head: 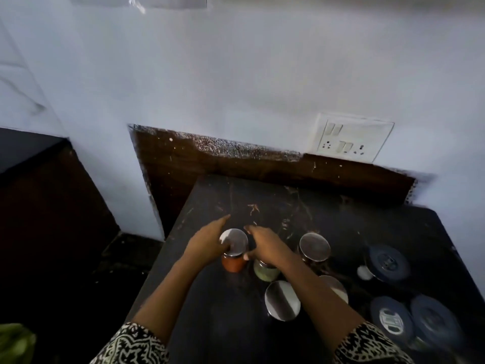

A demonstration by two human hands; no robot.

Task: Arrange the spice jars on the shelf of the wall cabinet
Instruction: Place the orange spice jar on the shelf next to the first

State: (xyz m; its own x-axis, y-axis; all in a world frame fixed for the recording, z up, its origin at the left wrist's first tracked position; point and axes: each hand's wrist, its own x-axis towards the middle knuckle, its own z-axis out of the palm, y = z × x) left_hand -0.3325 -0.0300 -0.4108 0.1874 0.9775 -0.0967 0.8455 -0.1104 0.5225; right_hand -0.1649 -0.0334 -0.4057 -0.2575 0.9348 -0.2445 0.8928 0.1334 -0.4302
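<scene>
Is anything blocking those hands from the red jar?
Nothing visible does. The left hand rests on the red jar at its lid, and the right hand is right beside it, over the green jar.

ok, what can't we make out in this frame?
Head view, the only one:
- Wall cabinet: cut off by the top edge; shelf not visible.
- Green-filled jar: lid hidden under the right hand.
- Steel-lidded jar: largely hidden behind the right forearm.
- Left hand: beside the red-filled jar; grip unclear.
- Blue-lidded containers: blurred, contents unreadable.
</scene>
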